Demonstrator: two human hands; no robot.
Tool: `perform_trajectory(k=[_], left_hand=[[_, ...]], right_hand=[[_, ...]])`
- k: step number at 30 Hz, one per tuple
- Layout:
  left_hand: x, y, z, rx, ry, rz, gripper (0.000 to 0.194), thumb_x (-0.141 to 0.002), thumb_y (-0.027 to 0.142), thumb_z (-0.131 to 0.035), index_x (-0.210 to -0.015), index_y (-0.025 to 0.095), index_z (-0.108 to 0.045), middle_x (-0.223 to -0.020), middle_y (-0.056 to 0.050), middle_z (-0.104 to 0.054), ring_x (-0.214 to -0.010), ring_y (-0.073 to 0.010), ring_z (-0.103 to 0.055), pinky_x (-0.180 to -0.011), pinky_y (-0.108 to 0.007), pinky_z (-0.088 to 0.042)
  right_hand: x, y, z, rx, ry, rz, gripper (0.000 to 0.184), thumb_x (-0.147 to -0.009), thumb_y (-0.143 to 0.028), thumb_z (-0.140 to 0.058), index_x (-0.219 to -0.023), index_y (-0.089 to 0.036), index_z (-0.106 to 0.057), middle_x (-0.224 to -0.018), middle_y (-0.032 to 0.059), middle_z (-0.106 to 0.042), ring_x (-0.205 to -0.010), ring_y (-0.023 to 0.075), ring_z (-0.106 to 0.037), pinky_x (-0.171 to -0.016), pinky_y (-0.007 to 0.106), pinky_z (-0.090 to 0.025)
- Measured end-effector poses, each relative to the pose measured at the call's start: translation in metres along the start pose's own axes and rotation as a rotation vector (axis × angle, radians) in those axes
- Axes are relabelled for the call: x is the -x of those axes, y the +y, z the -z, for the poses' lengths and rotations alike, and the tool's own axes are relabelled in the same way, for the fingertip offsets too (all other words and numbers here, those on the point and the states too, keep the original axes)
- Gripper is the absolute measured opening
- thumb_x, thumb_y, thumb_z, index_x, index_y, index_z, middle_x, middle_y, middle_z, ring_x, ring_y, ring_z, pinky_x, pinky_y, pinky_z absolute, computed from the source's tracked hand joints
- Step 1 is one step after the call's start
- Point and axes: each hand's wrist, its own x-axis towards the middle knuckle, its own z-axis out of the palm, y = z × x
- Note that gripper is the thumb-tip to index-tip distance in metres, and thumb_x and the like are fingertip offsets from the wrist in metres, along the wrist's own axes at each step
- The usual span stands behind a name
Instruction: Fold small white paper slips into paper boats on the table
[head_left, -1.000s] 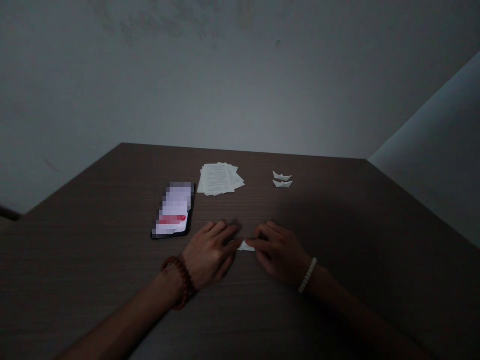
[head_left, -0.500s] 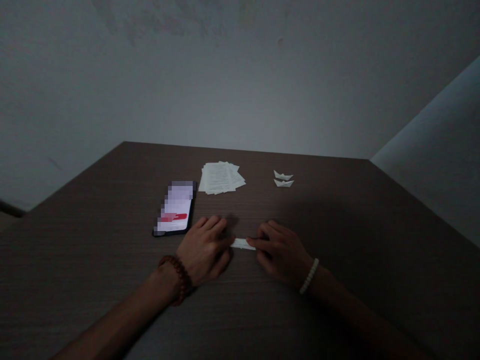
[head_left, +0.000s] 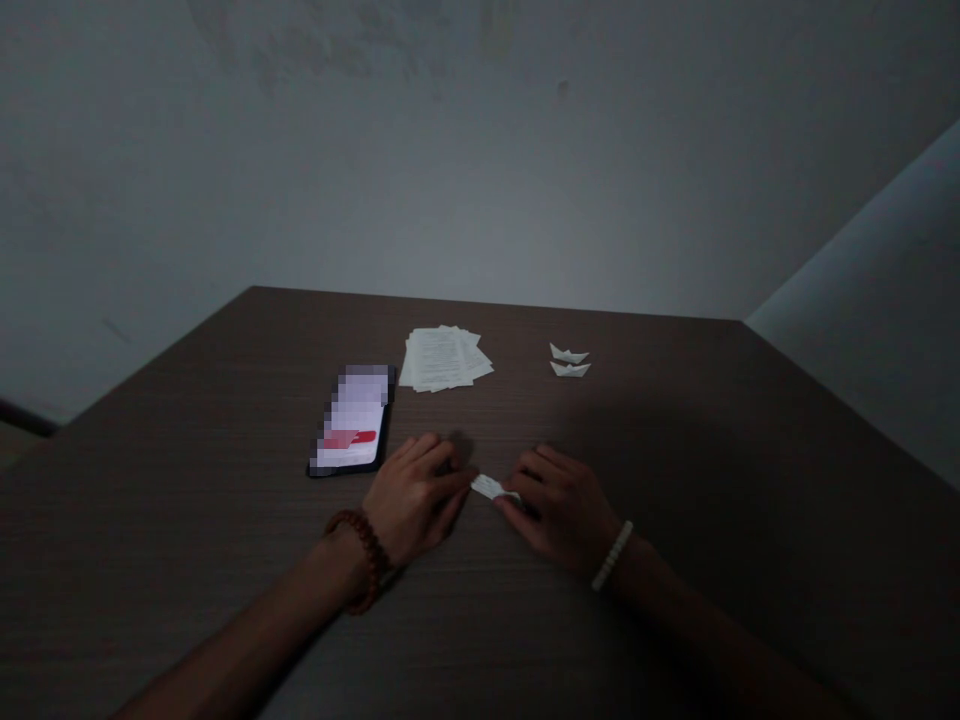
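A small folded white paper [head_left: 492, 488] lies on the dark wooden table [head_left: 675, 450] between my two hands. My left hand [head_left: 416, 497], with a brown bead bracelet on the wrist, rests knuckles up and pinches the paper's left end. My right hand [head_left: 559, 508], with a white bead bracelet, pinches the right end with curled fingers. Most of the paper is hidden under my fingertips.
A phone [head_left: 351, 422] with a lit screen lies just left of my left hand. Behind it sits a stack of white paper sheets [head_left: 444, 357]. Two small folded paper boats [head_left: 569, 361] stand at the back right. A grey wall rises behind the table.
The paper has turned slightly, its left end now tilted up toward the back. My hands have shifted a little around it, still pinching both ends.
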Motion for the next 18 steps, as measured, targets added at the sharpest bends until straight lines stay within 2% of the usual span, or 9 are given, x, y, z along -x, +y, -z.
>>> perform_trajectory(k=[4, 9, 18], left_hand=[[-0.001, 0.001, 0.001, -0.026, -0.012, -0.042, 0.025, -0.085, 0.015, -0.047, -0.099, 0.021, -0.068, -0.088, -0.008, -0.055, -0.084, -0.0216, -0.046, -0.07, -0.035, -0.04], [-0.004, 0.006, 0.009, -0.071, -0.103, -0.074, 0.024, -0.081, 0.018, -0.048, -0.095, 0.017, -0.067, -0.089, -0.009, -0.054, -0.084, -0.0234, -0.045, -0.07, -0.037, -0.039], [-0.004, 0.01, 0.018, -0.052, -0.117, -0.058, 0.019, -0.079, 0.02, -0.049, -0.076, 0.015, -0.067, -0.074, -0.007, -0.051, -0.077, -0.0233, -0.043, -0.068, -0.039, -0.036]], right_hand=[[-0.003, -0.003, 0.002, -0.004, -0.055, 0.007, 0.016, -0.089, -0.026, -0.055, -0.104, -0.024, -0.061, -0.088, 0.003, -0.054, -0.082, 0.016, -0.048, -0.07, 0.028, -0.037], [-0.006, -0.007, 0.007, 0.05, -0.069, 0.024, 0.018, -0.088, -0.023, -0.054, -0.105, -0.023, -0.061, -0.085, 0.0034, -0.053, -0.081, 0.0166, -0.046, -0.068, 0.028, -0.036], [-0.004, -0.008, 0.006, 0.061, -0.072, -0.009, 0.02, -0.088, -0.023, -0.053, -0.106, -0.025, -0.062, -0.083, 0.0027, -0.051, -0.08, 0.0172, -0.045, -0.064, 0.029, -0.033]])
